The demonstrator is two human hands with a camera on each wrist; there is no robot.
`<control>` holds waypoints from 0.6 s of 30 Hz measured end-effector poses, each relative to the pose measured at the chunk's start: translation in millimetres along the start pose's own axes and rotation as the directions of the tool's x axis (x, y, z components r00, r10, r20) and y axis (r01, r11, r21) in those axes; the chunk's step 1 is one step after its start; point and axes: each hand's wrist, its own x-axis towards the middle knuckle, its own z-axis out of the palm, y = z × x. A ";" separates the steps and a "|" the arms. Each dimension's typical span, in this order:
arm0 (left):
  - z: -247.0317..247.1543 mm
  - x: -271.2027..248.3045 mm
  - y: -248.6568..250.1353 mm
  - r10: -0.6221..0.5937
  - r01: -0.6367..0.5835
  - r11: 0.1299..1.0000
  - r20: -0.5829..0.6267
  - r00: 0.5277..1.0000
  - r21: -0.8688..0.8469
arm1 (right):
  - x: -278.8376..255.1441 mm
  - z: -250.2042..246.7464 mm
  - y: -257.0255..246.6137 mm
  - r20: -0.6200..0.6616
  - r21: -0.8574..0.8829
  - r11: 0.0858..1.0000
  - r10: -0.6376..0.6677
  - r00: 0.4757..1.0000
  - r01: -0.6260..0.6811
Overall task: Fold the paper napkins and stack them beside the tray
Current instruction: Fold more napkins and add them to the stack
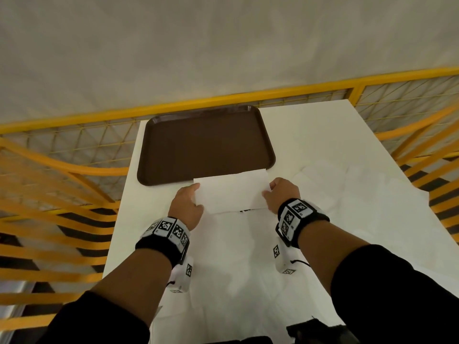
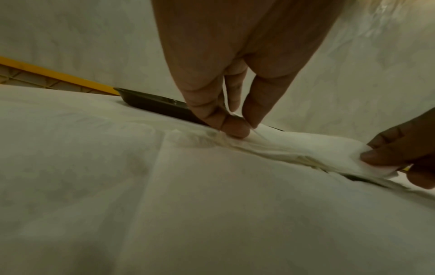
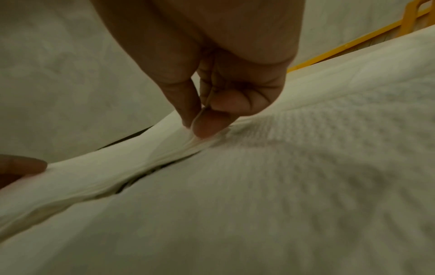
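Item: paper napkin (image 1: 231, 192), white, partly folded.

Fingers: left edge is pinched between thumb and fingertips (image 2: 231, 128) of the left hand (image 1: 187, 207); right edge is pinched likewise by the right hand (image 1: 282, 193), whose fingertips (image 3: 207, 126) are closed on a thin layer.

Position: held between both hands, just above the white table (image 1: 323, 135), its far edge overlapping the near rim of the brown tray (image 1: 149, 147).

Axis: the long side is run left to right, hand to hand; both hands are equally near.

Judgement: the fold is likely to be carried across this axis.

Surround: yellow railing (image 1: 74, 120).
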 end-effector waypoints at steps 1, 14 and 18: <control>-0.8 -1.3 1.2 -0.001 0.001 1.000 -0.005 1.000 0.003 | -2.3 -0.7 0.5 -0.010 0.027 1.000 0.004 1.000 -0.004; -17.7 -138.0 -14.2 0.082 -0.119 0.986 0.275 0.958 0.118 | -94.1 2.4 44.2 0.436 -0.242 0.847 -0.341 0.833 0.474; -5.1 -168.3 -46.1 -0.085 0.001 0.967 0.318 0.944 0.255 | -132.6 25.3 43.5 0.500 -0.180 0.878 -0.306 0.810 0.443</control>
